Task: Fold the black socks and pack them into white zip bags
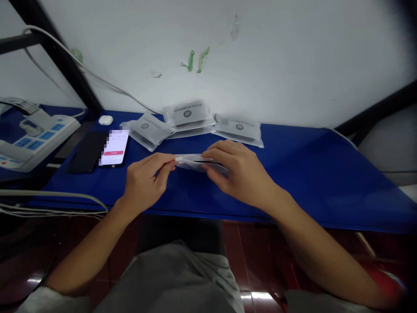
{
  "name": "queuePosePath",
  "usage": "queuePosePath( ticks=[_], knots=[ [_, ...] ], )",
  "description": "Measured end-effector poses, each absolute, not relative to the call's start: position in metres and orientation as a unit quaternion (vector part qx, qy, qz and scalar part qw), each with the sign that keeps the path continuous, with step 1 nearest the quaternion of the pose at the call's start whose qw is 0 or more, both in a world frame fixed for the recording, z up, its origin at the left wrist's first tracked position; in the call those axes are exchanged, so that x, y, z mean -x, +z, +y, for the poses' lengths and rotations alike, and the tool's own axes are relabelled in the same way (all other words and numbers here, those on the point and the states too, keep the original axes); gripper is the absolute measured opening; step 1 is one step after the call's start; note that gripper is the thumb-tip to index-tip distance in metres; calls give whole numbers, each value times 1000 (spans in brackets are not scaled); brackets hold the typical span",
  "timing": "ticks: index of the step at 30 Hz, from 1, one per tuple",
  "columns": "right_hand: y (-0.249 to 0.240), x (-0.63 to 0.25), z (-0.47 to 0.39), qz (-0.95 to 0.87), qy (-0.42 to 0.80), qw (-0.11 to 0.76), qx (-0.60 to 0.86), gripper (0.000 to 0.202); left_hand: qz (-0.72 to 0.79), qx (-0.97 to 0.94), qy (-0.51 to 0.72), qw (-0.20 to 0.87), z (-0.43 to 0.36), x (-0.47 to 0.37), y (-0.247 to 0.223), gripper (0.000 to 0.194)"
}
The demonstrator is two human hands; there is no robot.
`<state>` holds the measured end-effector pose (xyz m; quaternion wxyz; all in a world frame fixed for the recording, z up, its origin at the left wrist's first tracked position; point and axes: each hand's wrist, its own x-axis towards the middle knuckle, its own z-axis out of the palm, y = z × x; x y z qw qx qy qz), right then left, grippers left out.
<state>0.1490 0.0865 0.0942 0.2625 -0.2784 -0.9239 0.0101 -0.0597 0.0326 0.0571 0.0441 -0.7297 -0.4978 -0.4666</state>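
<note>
Between my hands, just above the blue table (302, 182), is a frosted plastic zip bag (190, 163) seen nearly edge-on. My left hand (148, 180) pinches the bag's left end, at the white slider, between thumb and fingertips. My right hand (236, 169) grips its right part, thumb below and fingers on top. Something thin and dark shows inside the bag near the right fingers; its kind is hidden. Beyond my hands lie several similar bags with printed lettering: one at the left (150, 130), a stack in the middle (189, 115) and one at the right (239, 129).
Left of the bags lie a lit phone (114, 148), a dark phone-like slab (85, 152) and a small white case (106, 120). A power strip (42, 139) with plugs sits at the far left. White cables (65, 204) cross the table's left front edge. A pale wall (286, 65) rises behind.
</note>
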Motion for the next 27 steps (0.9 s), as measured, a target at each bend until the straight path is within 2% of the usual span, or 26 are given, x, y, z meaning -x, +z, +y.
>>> queuePosePath(
  ticks=[4, 10, 17, 27],
  knots=[
    [94, -137, 83, -919, 12, 317, 235, 19, -469, 753, -460, 41, 31, 57, 60, 16],
    [97, -125, 83, -925, 17, 317, 210, 19, -464, 756, -460, 48, 30, 53, 65, 18],
    [106, -124, 84, -939, 25, 282, 196, 20, -487, 717, -493, 68, 30, 48, 61, 14],
    [109, -123, 81, -958, -45, 205, 194, 18, -459, 726, -508, 62, 32, 42, 50, 15]
  ],
)
